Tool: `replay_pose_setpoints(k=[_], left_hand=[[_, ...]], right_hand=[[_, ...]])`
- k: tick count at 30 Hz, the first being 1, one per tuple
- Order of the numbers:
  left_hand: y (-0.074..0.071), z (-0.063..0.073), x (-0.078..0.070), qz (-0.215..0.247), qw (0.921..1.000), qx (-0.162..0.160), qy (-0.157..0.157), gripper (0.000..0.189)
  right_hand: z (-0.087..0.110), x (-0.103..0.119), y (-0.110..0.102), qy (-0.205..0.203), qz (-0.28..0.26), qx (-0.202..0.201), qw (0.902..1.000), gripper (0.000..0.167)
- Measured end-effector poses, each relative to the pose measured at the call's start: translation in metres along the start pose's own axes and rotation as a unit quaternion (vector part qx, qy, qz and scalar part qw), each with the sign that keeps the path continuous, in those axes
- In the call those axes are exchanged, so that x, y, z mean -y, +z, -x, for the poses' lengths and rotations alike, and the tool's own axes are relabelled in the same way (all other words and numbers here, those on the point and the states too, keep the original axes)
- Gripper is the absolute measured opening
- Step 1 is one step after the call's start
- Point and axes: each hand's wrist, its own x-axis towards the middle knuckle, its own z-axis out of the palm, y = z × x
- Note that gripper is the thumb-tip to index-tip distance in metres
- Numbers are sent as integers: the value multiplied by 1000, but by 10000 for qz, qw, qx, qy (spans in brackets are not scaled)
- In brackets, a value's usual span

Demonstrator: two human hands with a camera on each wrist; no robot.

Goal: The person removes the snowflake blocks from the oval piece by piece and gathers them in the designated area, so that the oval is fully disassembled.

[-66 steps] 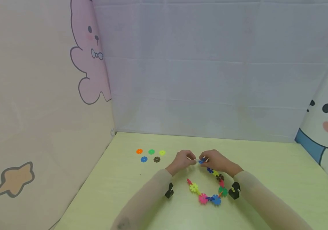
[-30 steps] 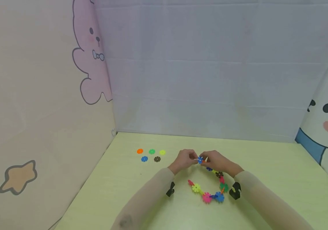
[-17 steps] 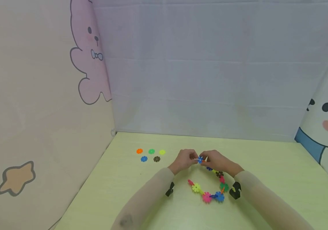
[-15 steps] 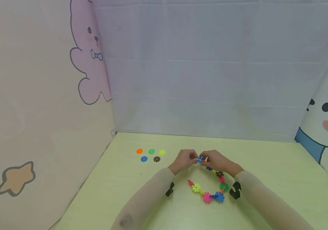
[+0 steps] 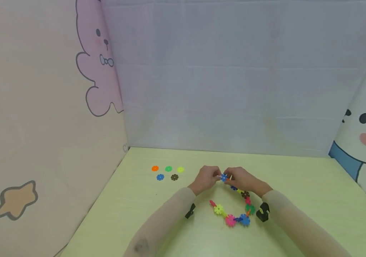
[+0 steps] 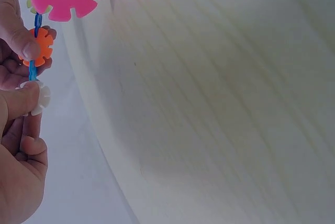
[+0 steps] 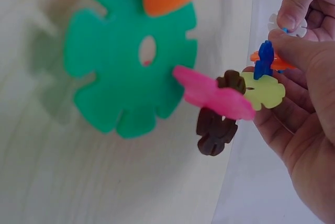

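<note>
Notched plastic snowflake discs are joined in a curved chain (image 5: 230, 220) on the table. My left hand (image 5: 206, 179) pinches a white disc (image 6: 43, 98) between thumb and finger. My right hand (image 5: 243, 179) pinches an orange disc (image 6: 46, 46) at the chain's far end. Between the two hands a blue disc (image 5: 223, 177) links to the orange one, and the white disc sits right at its edge. Past the right fingers the chain runs on through a dark blue disc (image 7: 265, 59), a yellow disc (image 7: 266, 90), brown, pink and a green disc (image 7: 112, 72). Its other end is a red disc (image 5: 212, 203).
Several loose discs lie at the back left: an orange one (image 5: 155, 168), a green one (image 5: 168, 169), a yellow one (image 5: 181, 169), a blue one (image 5: 160, 177) and a brown one (image 5: 174, 177). Cloth walls (image 5: 234, 89) enclose the table (image 5: 314, 207) behind and at both sides.
Since the earliest frame the hands have drawn closer together, the blue disc has turned its face toward the head camera, and the chain has shifted slightly right. Lately the hands barely move.
</note>
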Motion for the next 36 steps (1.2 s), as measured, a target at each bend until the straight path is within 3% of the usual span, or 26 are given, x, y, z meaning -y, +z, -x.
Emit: replay_pose_setpoints(k=[7, 12, 26, 36], left_hand=[[2, -2, 8, -175, 9998, 50, 49, 4], [-4, -1, 20, 223, 9997, -56, -33, 5], [-31, 9, 49, 898, 9921, -17, -876, 20], [-40, 18, 70, 637, 9905, 183, -1202, 28]], right_hand=[[1, -2, 1, 137, 112, -37, 9998, 28], [2, 0, 1, 275, 108, -42, 9996, 29], [3, -6, 1, 436, 86, -56, 9990, 32], [4, -8, 2, 476, 17, -66, 9988, 32]])
